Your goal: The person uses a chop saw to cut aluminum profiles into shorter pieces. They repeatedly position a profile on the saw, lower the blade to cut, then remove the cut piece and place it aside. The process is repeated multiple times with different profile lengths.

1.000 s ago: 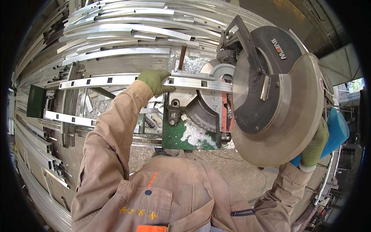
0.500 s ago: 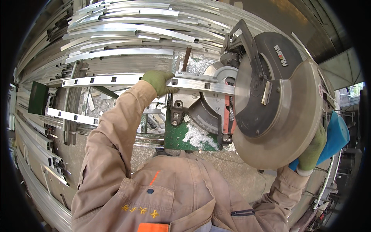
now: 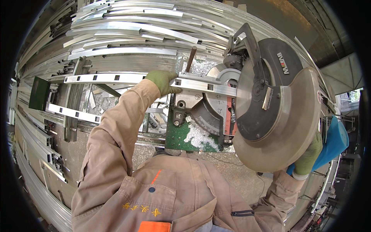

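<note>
The two hands are well apart, both in green gloves. The left hand [image 3: 160,82] is bent around the bar [image 3: 127,79], fingers over its far side and thumb along its near side, parted only by the bar's width. The right hand [image 3: 310,154] is partly covered by the saw's guard [image 3: 295,123]; its fingers are hidden, so I cannot tell how far they are curled or what they hold. A blue thing [image 3: 335,139] shows just beside it, and whether they touch is unclear. The bar lies crosswise on the bed of the saw [image 3: 284,58], its right end at the blade [image 3: 243,83] in this view; I cannot tell whether the two meet. Counted, there is one saw with one blade, one rusty rod [image 3: 191,59] standing behind the bar, one red strip [image 3: 228,112] near the blade and one green plate [image 3: 38,94] at the far left. Two bars have square holes: the held one shows at least five, and the second bar [image 3: 85,115], nearer the body, shows three. White shavings [image 3: 196,136] lie in a heap on the green table [image 3: 174,141], and behind the saw lie many plain lengths [image 3: 119,51], too many and too overlapped to count
</note>
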Available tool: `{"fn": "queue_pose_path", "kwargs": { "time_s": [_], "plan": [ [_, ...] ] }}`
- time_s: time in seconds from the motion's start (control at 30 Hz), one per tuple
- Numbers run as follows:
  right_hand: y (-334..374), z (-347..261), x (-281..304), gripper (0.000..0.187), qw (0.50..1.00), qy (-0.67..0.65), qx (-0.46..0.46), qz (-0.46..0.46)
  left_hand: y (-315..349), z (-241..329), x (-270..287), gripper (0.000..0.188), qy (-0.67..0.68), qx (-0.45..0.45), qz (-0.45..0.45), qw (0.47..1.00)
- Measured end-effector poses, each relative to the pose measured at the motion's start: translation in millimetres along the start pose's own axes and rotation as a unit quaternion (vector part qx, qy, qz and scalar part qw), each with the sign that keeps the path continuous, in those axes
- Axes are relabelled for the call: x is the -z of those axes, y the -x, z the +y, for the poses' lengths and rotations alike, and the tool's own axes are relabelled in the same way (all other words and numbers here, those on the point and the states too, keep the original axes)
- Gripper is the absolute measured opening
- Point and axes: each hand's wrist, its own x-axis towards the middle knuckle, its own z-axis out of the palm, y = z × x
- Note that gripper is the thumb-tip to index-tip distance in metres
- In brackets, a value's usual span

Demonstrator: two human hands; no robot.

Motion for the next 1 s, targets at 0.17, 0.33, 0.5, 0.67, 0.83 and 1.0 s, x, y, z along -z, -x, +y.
{"fn": "queue_pose_path", "kwargs": {
  "time_s": [0.17, 0.33, 0.5, 0.67, 0.83, 1.0],
  "plan": [
    [1.7, -2.3, 0.2, 0.044, 0.999, 0.027, 0.006, -0.018, -1.4, -3.2, -2.0, 0.111, 0.008, -0.011, 0.004, 1.0],
    [7.1, -1.6, -1.3, 0.043, 0.999, 0.041, 0.031, -0.015, 1.0, -4.1, -1.7, 0.105, 0.012, -0.028, 0.025, 0.999],
    [20.7, 0.3, -5.1, 0.043, 0.998, 0.049, 0.018, -0.02, 1.3, -5.3, -2.7, 0.088, 0.015, -0.04, 0.033, 0.999],
    [37.7, 1.3, -17.5, 0.043, 1.0, -0.001, 0.008, 0.006, 0.2, -8.7, -7.0, 0.092, 0.022, -0.052, 0.049, 0.997],
    [55.1, 6.2, -34.5, 0.043, 0.999, 0.024, -0.009, 0.019, 4.4, -9.6, -0.8, 0.097, 0.035, -0.047, 0.033, 0.998],
    [81.6, 17.2, -48.9, 0.044, 0.998, -0.007, -0.049, 0.036, 6.9, -5.5, 3.6, 0.094, 0.031, -0.044, 0.026, 0.998]
  ]
}}
